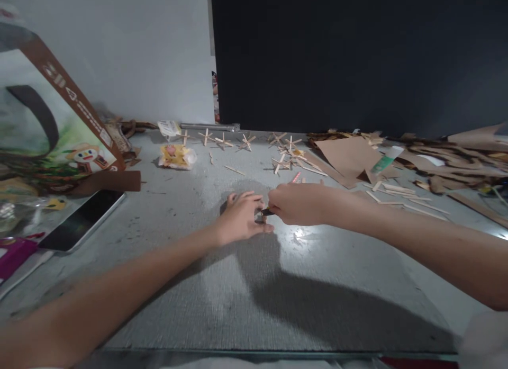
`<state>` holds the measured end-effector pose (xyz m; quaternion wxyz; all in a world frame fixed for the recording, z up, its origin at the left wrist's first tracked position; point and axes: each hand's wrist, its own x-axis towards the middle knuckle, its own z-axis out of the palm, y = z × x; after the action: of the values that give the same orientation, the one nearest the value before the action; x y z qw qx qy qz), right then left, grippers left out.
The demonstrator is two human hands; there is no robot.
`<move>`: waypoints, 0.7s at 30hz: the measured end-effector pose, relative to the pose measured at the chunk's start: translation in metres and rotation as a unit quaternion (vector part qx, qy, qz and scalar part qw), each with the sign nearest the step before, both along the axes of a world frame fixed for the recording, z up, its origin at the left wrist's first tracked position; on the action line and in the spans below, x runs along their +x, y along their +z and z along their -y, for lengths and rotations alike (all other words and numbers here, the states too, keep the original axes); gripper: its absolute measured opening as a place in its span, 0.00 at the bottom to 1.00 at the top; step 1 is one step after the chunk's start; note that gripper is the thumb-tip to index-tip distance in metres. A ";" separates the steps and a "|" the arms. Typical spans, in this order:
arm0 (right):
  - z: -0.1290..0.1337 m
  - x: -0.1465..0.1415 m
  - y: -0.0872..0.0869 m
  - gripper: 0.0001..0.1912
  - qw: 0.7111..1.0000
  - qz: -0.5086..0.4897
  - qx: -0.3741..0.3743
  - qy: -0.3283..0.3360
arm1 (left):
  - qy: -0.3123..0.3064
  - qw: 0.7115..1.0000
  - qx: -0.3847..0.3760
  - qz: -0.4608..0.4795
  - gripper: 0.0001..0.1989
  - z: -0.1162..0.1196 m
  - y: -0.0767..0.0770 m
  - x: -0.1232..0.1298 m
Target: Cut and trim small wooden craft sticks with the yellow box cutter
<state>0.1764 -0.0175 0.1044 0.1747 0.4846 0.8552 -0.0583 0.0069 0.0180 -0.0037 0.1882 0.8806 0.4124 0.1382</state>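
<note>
Near the middle of the grey table [190, 295], my right hand [296, 202] is closed round a small dark tool [268, 212], its tip pointing left. My left hand [242, 218] lies just to the left, low on the tabletop, thumb and fingers bent toward the tool's tip. A small light piece, perhaps a stick, shows between its thumb and fingers; too little of it is visible to tell how it is held. Behind the hands, star shapes made of thin wooden sticks [246, 142] stand in a loose row.
At the left are a large printed bag [59, 109], a phone [85, 221] and a purple item [16, 255]. A yellow packet [177, 156] lies at the back left. Loose sticks [399, 189], brown paper [347, 156] and bark-like strips [452, 168] lie at the right.
</note>
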 end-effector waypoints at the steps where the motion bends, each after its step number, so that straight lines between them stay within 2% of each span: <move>1: 0.000 -0.001 0.001 0.15 1.000 0.011 -0.002 0.002 | -0.023 0.999 -0.024 -0.010 0.26 -0.007 0.003 -0.004; 3: 0.001 -0.002 0.004 0.15 0.999 0.050 -0.001 0.013 | -0.045 0.998 -0.048 -0.025 0.31 -0.016 0.006 -0.009; 6: 0.003 -0.004 0.005 0.12 0.998 0.055 0.001 0.008 | -0.008 1.000 -0.015 -0.009 0.30 -0.012 0.005 -0.007; 9: 0.002 0.000 -0.001 0.09 1.000 0.008 0.004 -0.004 | 0.047 0.998 0.029 0.016 0.26 0.006 0.001 -0.001; 12: 0.000 0.009 -0.010 0.11 0.998 -0.064 0.023 -0.007 | 0.055 0.998 0.029 0.028 0.28 0.016 -0.001 0.002; 15: -0.002 0.020 -0.016 0.17 0.996 -0.088 0.017 -0.004 | 0.057 0.998 0.012 0.027 0.32 0.015 -0.003 0.001; 17: 0.000 0.027 -0.019 0.20 0.996 -0.086 0.017 -0.006 | 0.065 0.997 0.019 0.034 0.31 0.013 -0.005 0.002; 21: 0.013 0.040 -0.027 0.19 0.987 -0.128 0.089 -0.040 | 0.102 0.993 0.018 0.049 0.30 0.013 -0.009 0.007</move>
<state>0.2163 -0.0309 0.0769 0.0170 0.5208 0.8520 -0.0506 0.0142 0.0049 -0.0126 0.1774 0.8292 0.4879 0.2070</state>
